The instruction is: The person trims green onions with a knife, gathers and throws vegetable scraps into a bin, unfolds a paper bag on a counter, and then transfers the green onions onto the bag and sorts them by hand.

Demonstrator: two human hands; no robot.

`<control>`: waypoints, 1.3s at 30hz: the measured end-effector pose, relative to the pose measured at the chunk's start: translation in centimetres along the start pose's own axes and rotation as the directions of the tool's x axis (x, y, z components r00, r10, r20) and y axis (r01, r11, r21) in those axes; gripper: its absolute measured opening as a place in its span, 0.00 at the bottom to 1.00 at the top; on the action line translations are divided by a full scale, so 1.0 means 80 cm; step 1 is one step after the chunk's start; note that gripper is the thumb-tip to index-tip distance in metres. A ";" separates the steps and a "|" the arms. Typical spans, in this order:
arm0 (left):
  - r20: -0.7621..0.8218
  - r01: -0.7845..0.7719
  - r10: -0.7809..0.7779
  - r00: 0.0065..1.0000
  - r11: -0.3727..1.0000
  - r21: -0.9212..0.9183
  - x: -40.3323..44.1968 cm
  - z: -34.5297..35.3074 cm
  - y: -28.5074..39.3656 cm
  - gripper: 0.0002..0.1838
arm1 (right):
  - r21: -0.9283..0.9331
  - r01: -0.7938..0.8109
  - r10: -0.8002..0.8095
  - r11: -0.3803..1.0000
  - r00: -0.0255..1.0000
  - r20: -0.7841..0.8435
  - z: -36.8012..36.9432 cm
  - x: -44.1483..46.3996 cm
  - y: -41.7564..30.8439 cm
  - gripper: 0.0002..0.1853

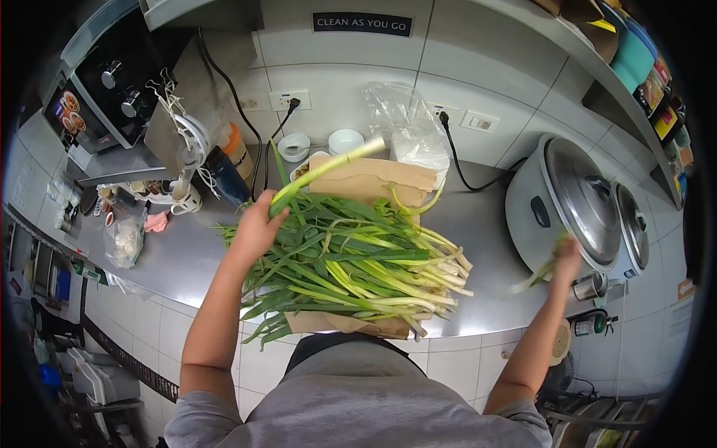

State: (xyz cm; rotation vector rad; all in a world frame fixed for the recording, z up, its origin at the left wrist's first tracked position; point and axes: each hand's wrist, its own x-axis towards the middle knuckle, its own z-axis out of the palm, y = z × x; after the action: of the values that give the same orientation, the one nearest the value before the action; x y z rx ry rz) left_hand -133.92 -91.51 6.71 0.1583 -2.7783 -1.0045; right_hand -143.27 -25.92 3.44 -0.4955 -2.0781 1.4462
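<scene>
A large heap of green onions lies on brown paper on the steel counter, white ends to the right. My left hand, above the heap's left side, is closed round one thick green onion stalk, whose pale end points up and right. My right hand is off to the right, in front of the big pot, with its fingers closed on a blurred piece of green onion.
The large lidded pot stands at the right, with a smaller lidded one beside it. White bowls and a plastic bag are by the wall. A microwave, bottle and small bag are at left.
</scene>
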 end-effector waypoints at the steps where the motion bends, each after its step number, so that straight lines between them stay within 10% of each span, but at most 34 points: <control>1: 0.038 0.039 -0.034 0.999 0.989 -0.145 0.004 0.004 0.006 0.20 | -0.375 0.333 -0.325 0.865 0.942 0.086 0.025 -0.011 0.033 0.15; 2: 0.011 -0.013 0.017 1.000 0.965 -0.263 0.003 0.017 0.014 0.18 | -0.644 0.583 -0.559 0.496 0.782 0.276 0.053 -0.033 0.046 0.20; 4: 0.226 0.303 -0.208 0.952 0.756 -0.580 -0.004 0.025 0.061 0.21 | -0.155 0.299 -0.237 0.942 0.915 0.326 0.144 -0.139 -0.058 0.17; 7: 0.215 0.031 0.065 0.974 0.909 -0.415 -0.007 0.064 0.102 0.24 | 0.279 -0.314 -0.050 0.908 0.579 0.814 0.222 -0.251 -0.161 0.25; 10: 0.235 -0.166 0.239 0.942 0.941 -0.294 -0.014 0.074 0.130 0.18 | 0.441 -0.310 -0.247 0.843 0.504 0.828 0.286 -0.305 -0.179 0.16; 16: 0.273 -0.005 0.131 0.953 0.907 -0.420 -0.018 0.052 0.099 0.10 | 0.225 -0.338 -0.110 0.914 0.328 0.938 0.286 -0.278 -0.191 0.09; 22: 0.487 0.383 -0.004 0.873 0.623 -0.682 -0.013 0.047 0.099 0.13 | 0.357 -0.371 -0.195 0.858 0.406 0.893 0.310 -0.283 -0.202 0.09; 33: 0.194 -0.036 0.116 0.974 0.927 -0.374 -0.017 0.059 0.087 0.15 | 0.267 -0.464 -0.013 0.844 0.481 0.877 0.303 -0.266 -0.204 0.11; 39: 0.284 0.029 0.077 0.956 0.935 -0.354 -0.035 -0.003 0.054 0.14 | 0.453 -0.310 -0.006 0.836 0.820 0.572 0.227 -0.167 -0.144 0.07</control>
State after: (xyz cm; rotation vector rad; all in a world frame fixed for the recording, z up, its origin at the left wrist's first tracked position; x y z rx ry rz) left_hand -131.30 -87.93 9.28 -0.0847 -2.7738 -1.6207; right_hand -144.13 -51.04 6.35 -0.0059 -1.9171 2.3975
